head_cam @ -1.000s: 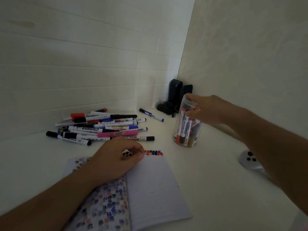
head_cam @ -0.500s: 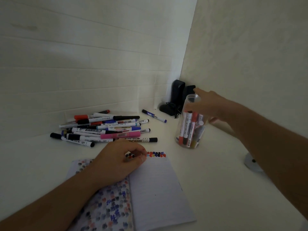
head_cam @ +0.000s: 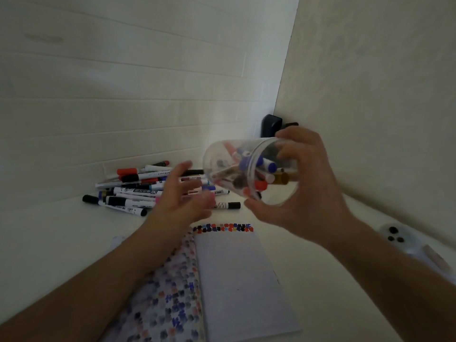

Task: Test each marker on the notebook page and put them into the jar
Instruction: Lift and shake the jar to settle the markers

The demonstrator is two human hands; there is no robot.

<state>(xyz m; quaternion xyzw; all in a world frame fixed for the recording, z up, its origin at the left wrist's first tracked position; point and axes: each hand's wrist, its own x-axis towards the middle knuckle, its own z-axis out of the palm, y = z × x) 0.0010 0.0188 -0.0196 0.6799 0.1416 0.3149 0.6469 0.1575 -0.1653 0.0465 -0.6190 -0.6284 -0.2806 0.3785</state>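
My right hand (head_cam: 308, 193) grips the clear plastic jar (head_cam: 222, 156), lifted off the table and tipped on its side. Several markers lie inside it with red, blue and white caps. My left hand (head_cam: 177, 201) hovers blurred just left of the jar, fingers spread, nothing visible in it. Behind it lies a pile of markers (head_cam: 133, 191) on the white table, one black-capped marker (head_cam: 227, 206) nearest the notebook. The open notebook (head_cam: 237, 272) lies below my hands, with a row of coloured test marks (head_cam: 222, 228) along the top of its right page.
The table sits in a corner between two pale walls. A black device (head_cam: 271, 124) stands in the corner behind the jar. A white object with three dark dots (head_cam: 394, 236) lies at the right, under my forearm. The notebook's left page (head_cam: 167, 297) is full of coloured dabs.
My right hand has lifted the jar from the table and tipped it toward the middle. My left hand has left the notebook page, risen toward the jar and spread its fingers.
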